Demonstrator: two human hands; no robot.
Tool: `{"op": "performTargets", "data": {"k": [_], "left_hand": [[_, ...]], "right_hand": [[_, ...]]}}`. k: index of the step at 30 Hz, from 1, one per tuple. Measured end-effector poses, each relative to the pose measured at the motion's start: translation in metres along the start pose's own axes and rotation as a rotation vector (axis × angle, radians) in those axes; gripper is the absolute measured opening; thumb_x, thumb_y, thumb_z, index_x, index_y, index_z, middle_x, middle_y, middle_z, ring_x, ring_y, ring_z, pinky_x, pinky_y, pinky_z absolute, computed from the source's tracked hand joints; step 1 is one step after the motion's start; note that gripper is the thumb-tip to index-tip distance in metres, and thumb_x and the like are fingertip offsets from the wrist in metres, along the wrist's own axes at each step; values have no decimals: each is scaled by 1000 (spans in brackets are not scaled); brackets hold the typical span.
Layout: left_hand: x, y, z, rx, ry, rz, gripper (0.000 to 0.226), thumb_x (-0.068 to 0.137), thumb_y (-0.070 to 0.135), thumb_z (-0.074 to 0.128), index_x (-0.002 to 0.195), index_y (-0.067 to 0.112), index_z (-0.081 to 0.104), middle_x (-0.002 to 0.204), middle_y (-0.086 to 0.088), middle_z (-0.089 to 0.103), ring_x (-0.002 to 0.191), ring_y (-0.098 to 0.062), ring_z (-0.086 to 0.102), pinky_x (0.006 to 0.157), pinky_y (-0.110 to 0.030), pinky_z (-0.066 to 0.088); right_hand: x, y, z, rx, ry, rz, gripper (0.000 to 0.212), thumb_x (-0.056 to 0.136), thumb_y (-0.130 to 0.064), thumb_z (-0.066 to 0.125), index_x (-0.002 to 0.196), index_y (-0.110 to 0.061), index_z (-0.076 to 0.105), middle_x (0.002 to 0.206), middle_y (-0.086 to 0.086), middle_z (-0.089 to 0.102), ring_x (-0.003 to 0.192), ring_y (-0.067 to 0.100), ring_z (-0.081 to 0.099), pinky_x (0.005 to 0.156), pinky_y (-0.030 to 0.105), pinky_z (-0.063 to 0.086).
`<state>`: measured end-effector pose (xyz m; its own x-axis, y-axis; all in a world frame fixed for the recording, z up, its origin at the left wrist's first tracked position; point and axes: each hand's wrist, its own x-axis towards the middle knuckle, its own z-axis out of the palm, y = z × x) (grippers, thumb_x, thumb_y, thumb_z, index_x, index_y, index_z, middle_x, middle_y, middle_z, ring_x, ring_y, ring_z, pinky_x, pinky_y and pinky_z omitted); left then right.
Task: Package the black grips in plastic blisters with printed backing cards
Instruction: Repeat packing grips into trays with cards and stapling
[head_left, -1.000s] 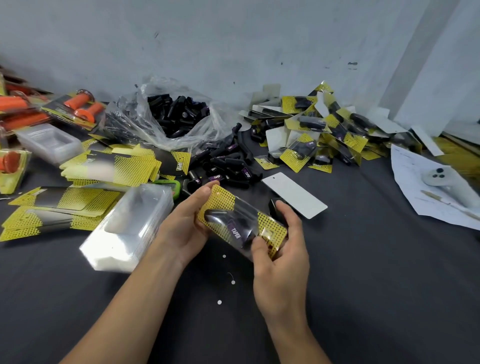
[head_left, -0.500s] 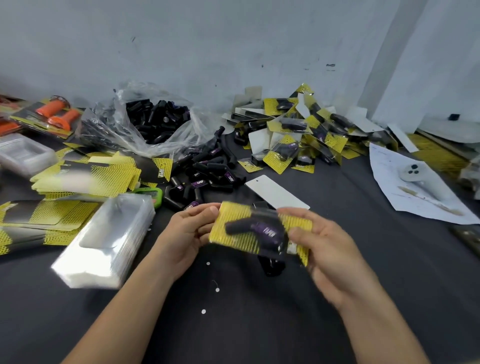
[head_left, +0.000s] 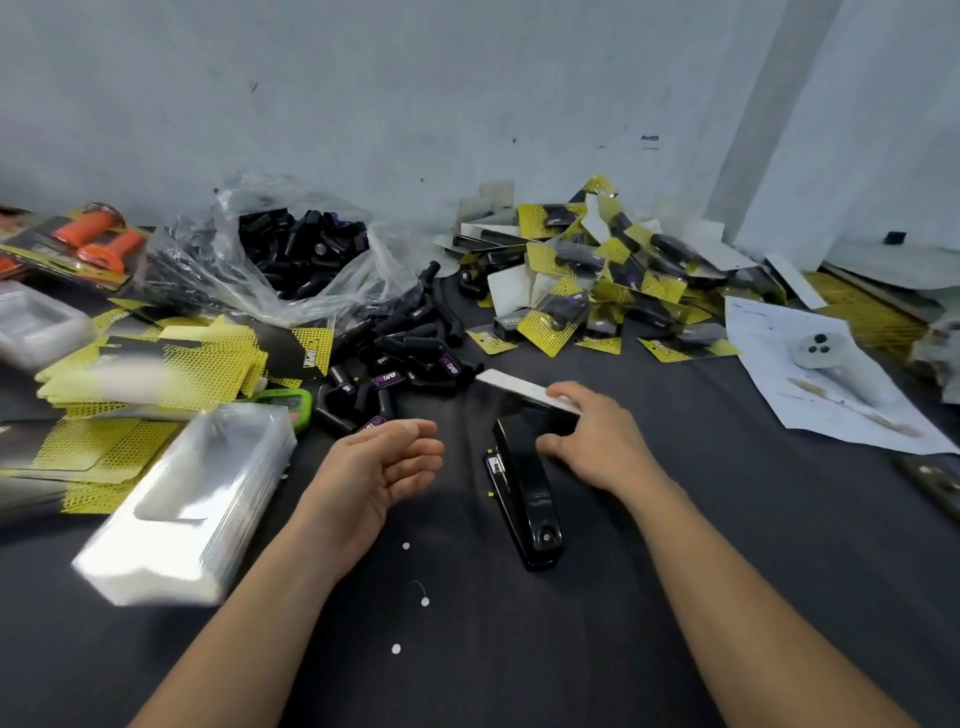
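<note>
On the dark surface (head_left: 727, 597), the finished pack both hands held a moment ago has left them, presumably for the far-right heap of packs (head_left: 582, 291), so a new unit looks due. The loose black grips (head_left: 400, 358) lie flat just beyond the hands, long axes pointing every way. The left hand (head_left: 384, 467) is empty, fingers relaxed apart; the right hand (head_left: 597, 441) lies over the white card (head_left: 519, 387) at its end above the stapler (head_left: 524, 504), grip unclear.

"TAPER", apparently, on the black grips (head_left: 385, 376).
</note>
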<state>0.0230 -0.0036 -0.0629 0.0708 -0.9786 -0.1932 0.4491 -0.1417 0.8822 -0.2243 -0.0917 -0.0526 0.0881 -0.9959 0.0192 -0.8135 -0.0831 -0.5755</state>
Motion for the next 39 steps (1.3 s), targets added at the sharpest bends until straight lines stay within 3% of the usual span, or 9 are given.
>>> {"op": "performTargets", "data": {"k": [3, 8, 15, 20, 23, 26, 33, 36, 39], "left_hand": [[0, -1, 0, 48, -5, 12, 28, 99, 14, 60, 85, 11, 83, 85, -12, 76, 70, -15, 74, 60, -22, 59], [-1, -2, 3, 114, -1, 31, 26, 100, 13, 62, 86, 13, 84, 88, -14, 77, 73, -17, 75, 62, -22, 59], [0, -10, 7, 260, 195, 197, 18, 93, 7, 72, 87, 20, 83, 87, -10, 79, 78, -20, 76, 67, -25, 60], [-7, -18, 12, 744, 338, 485, 24, 88, 14, 73, 99, 35, 79, 93, 26, 76, 90, 9, 70, 80, -5, 49], [-13, -11, 21, 924, 374, 651, 30, 89, 6, 70, 110, 26, 78, 109, 27, 70, 103, 17, 60, 92, 2, 36], [-15, 14, 17, 1238, 431, 802, 25, 86, 4, 71, 106, 18, 80, 122, 6, 71, 123, -13, 59, 111, -26, 37], [-35, 93, -57, 1547, 668, 204, 36, 90, 40, 68, 122, 24, 71, 117, -7, 73, 105, -30, 66, 80, -38, 48], [-43, 104, -69, 1407, 578, 182, 41, 88, 54, 67, 119, 28, 70, 78, 1, 76, 72, -9, 63, 64, -29, 43], [-49, 110, -78, 1398, 643, 185, 41, 86, 44, 73, 124, 28, 70, 84, 3, 74, 83, -20, 62, 72, -31, 44]], "right_hand": [[23, 6, -5, 59, 106, 2, 33, 88, -18, 73, 115, -37, 72, 106, -2, 74, 95, 24, 68, 77, 32, 52], [51, 4, -32, 1048, 129, 483, 31, 100, -40, 64, 121, -17, 58, 113, 13, 66, 85, 33, 76, 58, 36, 63], [15, -11, -21, 426, 228, 531, 34, 88, -50, 67, 97, -17, 73, 87, 4, 76, 73, 25, 72, 66, 36, 56], [-23, -63, -29, 82, 480, 154, 17, 93, -34, 64, 78, -27, 68, 76, -7, 69, 72, 19, 62, 61, 29, 43], [-43, -102, -16, 52, 308, -138, 16, 92, -29, 64, 78, -26, 70, 72, -12, 69, 71, 14, 64, 56, 24, 41], [-52, -129, 11, 46, -21, -283, 14, 90, -24, 66, 97, -30, 77, 94, -5, 77, 91, 19, 69, 77, 30, 56], [-50, -147, 70, 66, -257, -307, 51, 92, -23, 62, 141, -34, 57, 136, 3, 65, 123, 27, 58, 97, 33, 47], [-57, -139, 96, 49, -222, -325, 59, 92, -32, 65, 148, -29, 48, 144, 1, 56, 130, 26, 53, 106, 36, 42], [-58, -127, 114, 8, -114, -378, 62, 96, -31, 61, 154, -23, 42, 152, -4, 43, 134, 22, 45, 114, 38, 37]]}}
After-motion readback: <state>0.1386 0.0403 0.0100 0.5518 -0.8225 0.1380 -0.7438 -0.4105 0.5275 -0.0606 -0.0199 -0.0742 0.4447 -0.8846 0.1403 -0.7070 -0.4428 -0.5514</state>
